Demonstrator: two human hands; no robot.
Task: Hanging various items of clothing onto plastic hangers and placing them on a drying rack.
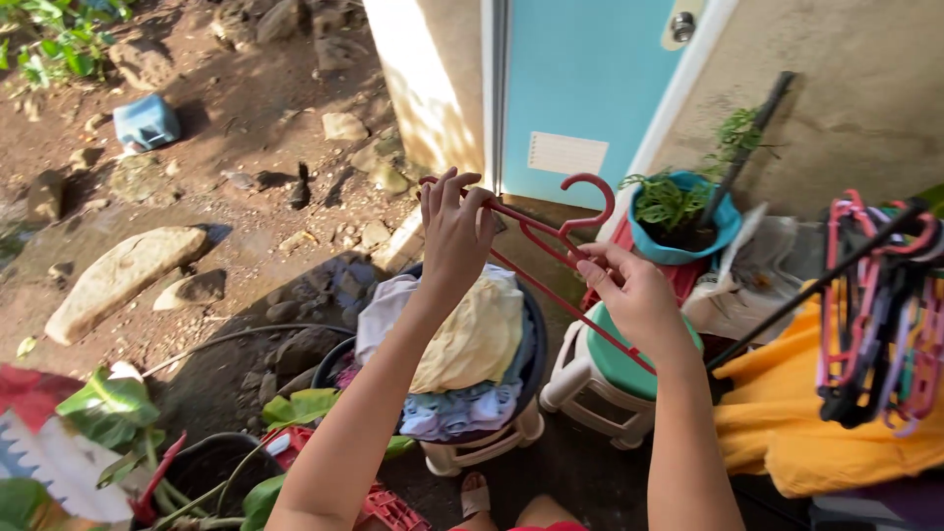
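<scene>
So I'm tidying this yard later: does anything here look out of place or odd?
A blue plastic container lies tipped on the bare dirt among the rocks, far from the laundry. Otherwise nothing stands out: both hands, left and right, hold red hangers above the heaped basin.

White rectangular label (567, 153) on blue door (590, 69)

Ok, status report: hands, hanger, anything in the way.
Left hand and right hand both gripping red hanger. Held above laundry basin. Nothing between hands.
</scene>
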